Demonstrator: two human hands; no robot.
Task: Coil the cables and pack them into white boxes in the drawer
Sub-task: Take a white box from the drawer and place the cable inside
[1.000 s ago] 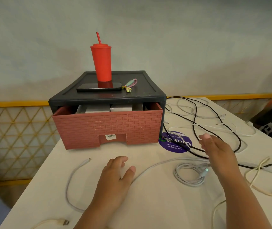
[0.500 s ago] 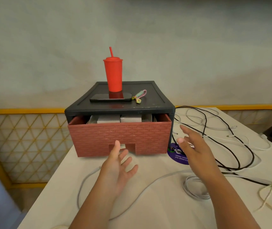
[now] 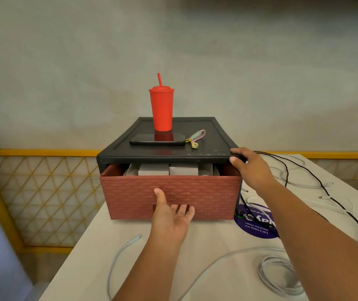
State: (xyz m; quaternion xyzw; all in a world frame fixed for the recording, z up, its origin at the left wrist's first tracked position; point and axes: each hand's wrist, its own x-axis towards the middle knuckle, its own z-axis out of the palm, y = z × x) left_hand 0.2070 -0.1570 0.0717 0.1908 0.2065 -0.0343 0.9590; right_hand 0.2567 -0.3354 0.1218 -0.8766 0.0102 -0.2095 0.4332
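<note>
The red drawer (image 3: 206, 192) is seen only slightly out of the black housing (image 3: 215, 137), with the white boxes (image 3: 183, 169) just showing over its rim, and a coiled white cable (image 3: 280, 276) lies on the worktop (image 3: 195, 246). The left hand (image 3: 171, 216) is turned palm-up, its fingers tucked into the front cut-out. The right hand (image 3: 249, 168) is clamped on the housing's near right corner. The drawer is best pulled straight and level, with the housing held down so that the red cup (image 3: 161, 109) on top is not toppled.
</note>
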